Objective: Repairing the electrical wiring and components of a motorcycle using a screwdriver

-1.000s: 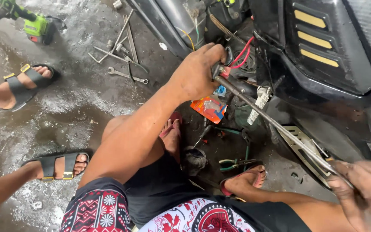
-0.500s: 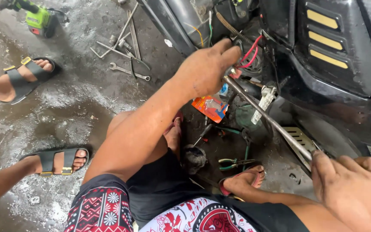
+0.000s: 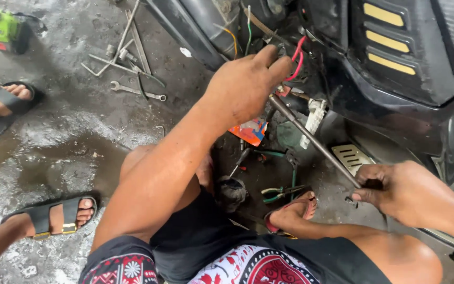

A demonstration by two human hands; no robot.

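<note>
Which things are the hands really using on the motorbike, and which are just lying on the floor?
In use:
left hand up at the red wires
right hand gripping the long metal rod
motorbike body

Lying about:
wrenches
green power tool
pliers
orange packet

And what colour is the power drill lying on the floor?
Bright green, with some black and red; the drill shows in the head view's top-left corner.

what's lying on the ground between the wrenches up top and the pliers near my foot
In the head view, between the wrenches and pliers lie wet concrete, an orange packet and a screwdriver.
</note>
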